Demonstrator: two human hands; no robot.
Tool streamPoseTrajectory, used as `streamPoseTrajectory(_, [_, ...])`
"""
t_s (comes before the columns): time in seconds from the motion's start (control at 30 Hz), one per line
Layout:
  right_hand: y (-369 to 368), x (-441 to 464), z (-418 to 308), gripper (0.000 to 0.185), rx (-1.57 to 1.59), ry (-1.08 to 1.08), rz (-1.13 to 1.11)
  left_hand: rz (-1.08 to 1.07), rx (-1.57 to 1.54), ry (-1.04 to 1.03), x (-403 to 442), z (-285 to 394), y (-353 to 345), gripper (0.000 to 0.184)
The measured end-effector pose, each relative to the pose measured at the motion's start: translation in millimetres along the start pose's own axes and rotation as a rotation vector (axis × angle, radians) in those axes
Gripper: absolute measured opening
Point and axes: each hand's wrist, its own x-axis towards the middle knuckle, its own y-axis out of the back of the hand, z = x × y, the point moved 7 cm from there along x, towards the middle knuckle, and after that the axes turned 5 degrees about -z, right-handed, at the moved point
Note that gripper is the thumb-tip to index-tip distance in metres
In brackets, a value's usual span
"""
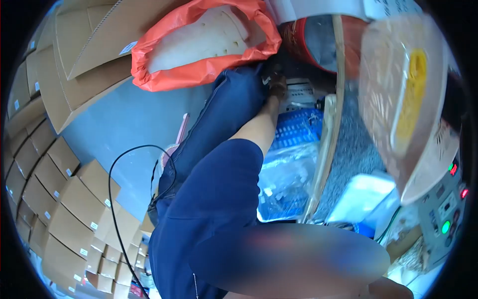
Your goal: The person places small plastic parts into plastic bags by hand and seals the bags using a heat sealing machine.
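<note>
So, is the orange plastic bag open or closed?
The orange plastic bag is open: it spreads wide around pale contents that show inside.

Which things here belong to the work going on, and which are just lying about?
Likely in use, judging by nearness to the visible hand (its grip is unclear):
orange bag
blue crate
printed paper

Probably just lying about:
cardboard boxes
black cable
</note>
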Motion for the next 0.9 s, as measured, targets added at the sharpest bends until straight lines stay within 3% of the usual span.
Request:
streamPoseTrajectory(0.33, [-68.7,97.0,-26.1,0.027,0.010,0.154,-0.015,0.106,-0.136,0.023,46.6,61.3,57.8,0.035])
streamPoseTrajectory(0.9, [-65.0,120.3,-20.2,0.027,-0.057,0.204,-0.048,0.137,-0.213,0.033,40.9,50.6,61.3,0.037])
